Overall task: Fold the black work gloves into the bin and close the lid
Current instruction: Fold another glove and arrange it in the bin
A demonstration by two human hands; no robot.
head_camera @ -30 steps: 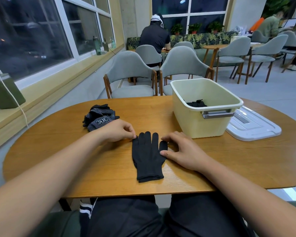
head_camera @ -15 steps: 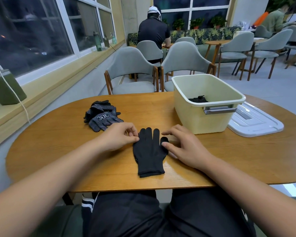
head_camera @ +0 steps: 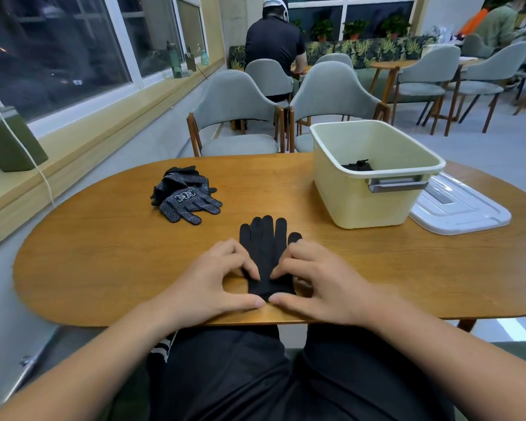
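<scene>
Black knit work glove (head_camera: 264, 238) flat on wooden oval worktop (head_camera: 104, 253), lower centre of frame, long axis near-to-far, cuff nearest. Left hand (head_camera: 213, 284) and right hand (head_camera: 319, 284) flanking equally, curled fingers pinching cuff sides; probably folding cuff-to-fingertips next.

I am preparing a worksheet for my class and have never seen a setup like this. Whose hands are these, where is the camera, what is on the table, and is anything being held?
There is no machine here. A person wears one wide-angle camera on the head, looking down at their own bare hands, and every picture comes from that camera. On the wooden table lie a black glove spread flat, a pile of dotted gloves, an open cream bin with a dark item inside, and the white lid beside the bin. The left hand and right hand both pinch the flat glove's cuff end, thumbs at its edge and fingertips on top.
</scene>
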